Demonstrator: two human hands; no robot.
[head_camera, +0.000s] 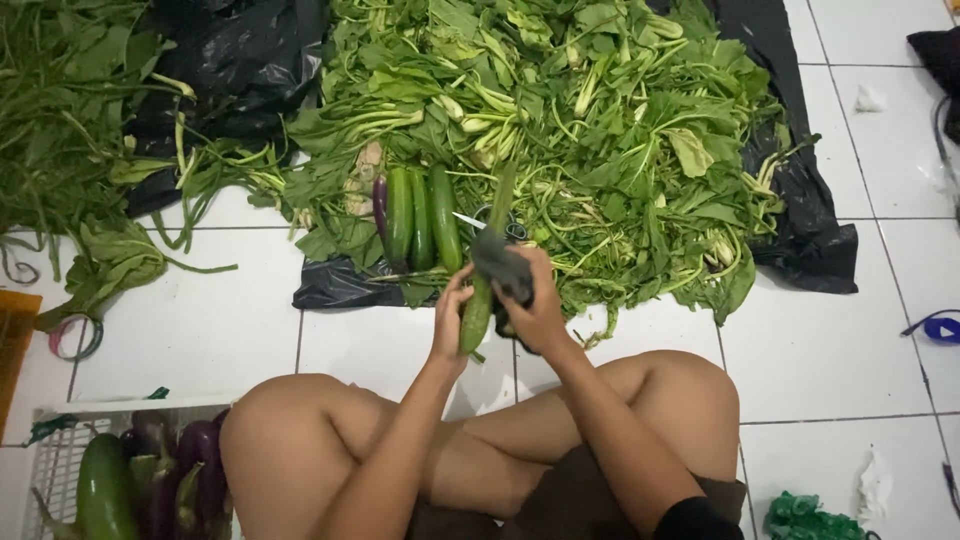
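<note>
The person is sitting cross-legged on the tiled floor (200, 330), holding a cucumber (478, 312) upright just in front of the heap of leafy greens (600, 130). The left hand (450, 318) is closing its grip around the cucumber's lower part; the right hand (535, 300) is gripping a dark cloth (500, 265) wrapped about the upper part.

A pair of scissors (490, 225) is lying on the greens just beyond the cucumber, blades pointing left; a reach forward could well be meeting those points. The cucumber may also be slipping through the cloth and dropping onto the floor.

Against the greens, three cucumbers (422, 220) and a slim purple eggplant (380, 205) are lying on the black plastic sheet (810, 230). Nearer than the greens, by the left knee, a white crate (60, 455) is holding purple eggplants (195, 460) and a green vegetable (103, 490).
</note>
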